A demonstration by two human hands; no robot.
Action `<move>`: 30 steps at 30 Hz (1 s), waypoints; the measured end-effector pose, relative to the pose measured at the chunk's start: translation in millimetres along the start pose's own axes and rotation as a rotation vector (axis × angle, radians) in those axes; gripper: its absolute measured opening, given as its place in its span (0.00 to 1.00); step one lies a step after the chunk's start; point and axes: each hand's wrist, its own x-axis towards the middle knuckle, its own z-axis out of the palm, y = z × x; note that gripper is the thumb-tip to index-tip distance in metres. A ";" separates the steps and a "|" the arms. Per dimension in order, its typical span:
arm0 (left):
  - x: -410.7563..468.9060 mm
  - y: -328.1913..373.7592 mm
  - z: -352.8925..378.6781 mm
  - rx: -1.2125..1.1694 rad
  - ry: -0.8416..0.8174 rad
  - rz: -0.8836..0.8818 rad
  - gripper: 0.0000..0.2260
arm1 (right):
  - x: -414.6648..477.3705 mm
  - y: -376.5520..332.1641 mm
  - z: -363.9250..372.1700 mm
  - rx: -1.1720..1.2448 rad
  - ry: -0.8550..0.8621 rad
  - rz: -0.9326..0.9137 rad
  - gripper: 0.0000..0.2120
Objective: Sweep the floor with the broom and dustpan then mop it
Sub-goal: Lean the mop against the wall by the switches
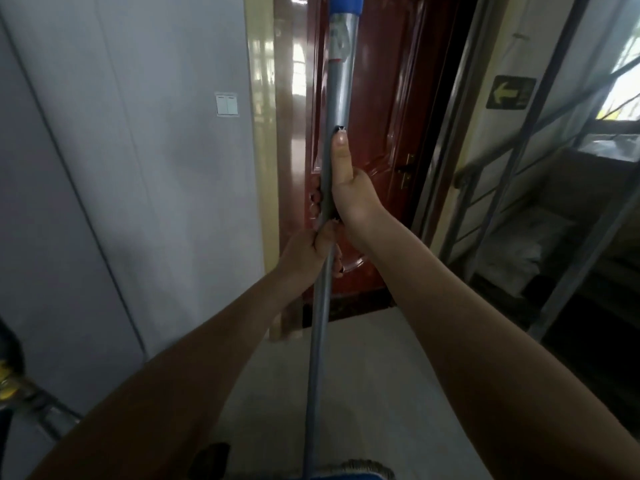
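Head view showed the right hand (351, 199) closed around the mop handle (319, 341), thumb (341, 157) laid straight up the shaft. Just below it, the left hand (310, 251) curled its fingers around the same handle. Both forearms extended forward; the mop head (349, 472) sat low on the floor (381, 375).

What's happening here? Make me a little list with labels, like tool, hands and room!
tool: mop
right hand: grips the grey pole, thumb up along it
left hand: grips pole just below right hand
mop head: blue, grey fringe, at bottom edge
room: pale floor, red-brown door, switch, arrow sign
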 end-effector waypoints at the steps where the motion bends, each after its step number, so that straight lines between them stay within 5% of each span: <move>1: 17.5 -8.3 -1.8 -0.007 0.006 -0.004 0.34 | 21.1 9.2 2.9 -0.004 -0.013 -0.021 0.32; 14: 210.3 -106.2 -38.6 -0.022 0.193 -0.240 0.24 | 248.5 80.8 64.7 0.166 -0.095 0.024 0.31; 30: 358.3 -245.7 -173.5 -0.208 0.098 -0.322 0.17 | 426.4 136.6 207.4 0.022 -0.201 -0.027 0.30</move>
